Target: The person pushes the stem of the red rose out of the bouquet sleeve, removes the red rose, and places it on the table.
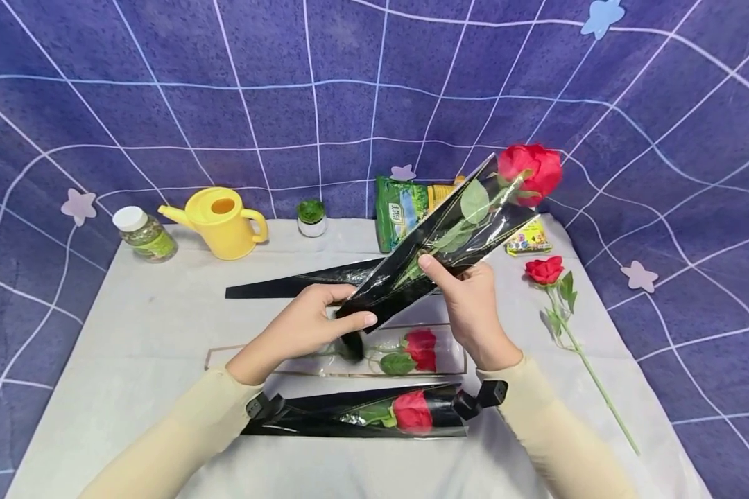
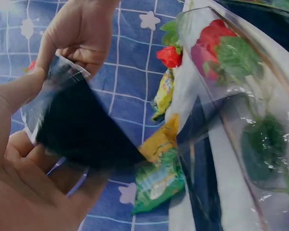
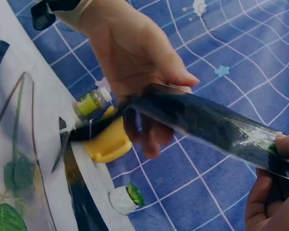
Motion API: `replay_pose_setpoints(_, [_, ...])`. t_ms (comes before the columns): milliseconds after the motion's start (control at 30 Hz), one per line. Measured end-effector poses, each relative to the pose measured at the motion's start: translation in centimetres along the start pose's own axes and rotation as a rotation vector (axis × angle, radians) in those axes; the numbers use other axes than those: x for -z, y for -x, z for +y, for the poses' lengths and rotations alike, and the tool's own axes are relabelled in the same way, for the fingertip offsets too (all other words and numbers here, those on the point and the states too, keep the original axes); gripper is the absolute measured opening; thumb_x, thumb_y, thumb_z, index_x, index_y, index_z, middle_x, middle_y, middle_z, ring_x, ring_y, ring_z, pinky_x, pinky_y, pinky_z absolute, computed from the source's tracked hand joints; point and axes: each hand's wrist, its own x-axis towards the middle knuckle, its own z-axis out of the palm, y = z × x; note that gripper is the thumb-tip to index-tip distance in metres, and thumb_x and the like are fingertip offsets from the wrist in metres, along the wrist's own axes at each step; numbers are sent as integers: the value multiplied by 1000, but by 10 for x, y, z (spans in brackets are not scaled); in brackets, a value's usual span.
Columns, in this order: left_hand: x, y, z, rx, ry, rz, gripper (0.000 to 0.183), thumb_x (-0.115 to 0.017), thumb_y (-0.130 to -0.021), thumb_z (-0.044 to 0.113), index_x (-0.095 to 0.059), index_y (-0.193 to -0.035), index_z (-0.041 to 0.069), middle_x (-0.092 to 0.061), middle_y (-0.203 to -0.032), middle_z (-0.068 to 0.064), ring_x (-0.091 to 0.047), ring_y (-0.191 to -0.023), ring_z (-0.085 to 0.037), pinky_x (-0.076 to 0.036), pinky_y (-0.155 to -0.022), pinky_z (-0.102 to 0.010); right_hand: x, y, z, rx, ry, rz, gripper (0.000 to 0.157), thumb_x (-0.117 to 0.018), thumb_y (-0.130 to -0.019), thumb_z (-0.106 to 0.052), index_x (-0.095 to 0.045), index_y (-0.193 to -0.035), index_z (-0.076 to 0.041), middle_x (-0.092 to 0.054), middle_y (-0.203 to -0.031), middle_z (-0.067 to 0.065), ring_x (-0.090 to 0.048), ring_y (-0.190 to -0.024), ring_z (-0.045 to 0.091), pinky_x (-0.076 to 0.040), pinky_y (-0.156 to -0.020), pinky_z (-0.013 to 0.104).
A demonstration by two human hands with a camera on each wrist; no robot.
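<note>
A red artificial rose (image 1: 530, 172) stands out of the wide end of a black-and-clear flower sleeve (image 1: 383, 285), tilted up to the right above the table. My right hand (image 1: 477, 308) grips the sleeve around its middle, thumb on top. At the narrow lower end, my left hand (image 1: 302, 322) holds the sleeve between thumb and fingers. A dark flap (image 2: 89, 127) hangs blurred from that end, beside the left fingers. Below the hands lie a rose in a clear sleeve (image 1: 420, 350) and another rose in a black sleeve (image 1: 412, 412).
Another black sleeve (image 1: 287, 284) lies behind the hands. A bare rose stem (image 1: 589, 364) lies at right. Along the back stand a jar (image 1: 145, 235), a yellow watering can (image 1: 225, 225), a small potted plant (image 1: 312, 218), a green bag (image 1: 399, 211) and a yellow packet (image 1: 530, 239).
</note>
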Motion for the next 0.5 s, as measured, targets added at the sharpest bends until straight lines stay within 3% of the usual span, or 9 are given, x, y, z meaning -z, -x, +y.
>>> replay_pose_setpoints(67, [0,-2,4,-5,-17,11,26,-64,-83,51,-64,-89,27,-58,-81,13,-54,-82,-3,-45,-77,-32,-2,2,0,-3,11,1,33,-75,-80,-11,-65,-110,1,-63,-106,17,-58,-95,22,-47,-82,35])
replay_pose_setpoints(200, [0,-5,11,-11,-25,43,32,-65,-84,48,-61,-78,16,-47,-66,4,-42,-59,-7,-41,-66,-30,-2,1,-3,5,-11,-14,31,-73,-82,-9,-64,-111,0,-63,-106,16,-57,-96,22,-46,-84,35])
replay_pose_setpoints(267, [2,-6,15,-17,-27,50,32,-65,-85,46,-62,-77,15,-40,-62,1,-32,-53,-9,-37,-59,-30,-1,-3,-8,27,-82,-5,28,-70,-84,-7,-63,-111,-1,-62,-104,13,-57,-94,20,-45,-84,34])
replay_pose_setpoints(367, [5,-6,20,-23,-39,57,25,-66,-85,45,-65,-79,20,-43,-62,6,-31,-49,-7,-37,-57,-28,3,-12,-17,74,-228,29,29,-67,-86,-2,-60,-113,1,-61,-104,12,-57,-93,20,-45,-83,32])
replay_pose_setpoints(500, [7,-6,22,-27,-44,63,40,-66,-85,44,-46,-64,17,-24,-58,6,-24,-48,-10,-29,-51,-27,5,-19,-26,104,-314,55,32,-68,-83,2,-59,-113,5,-60,-105,14,-59,-93,21,-47,-82,32])
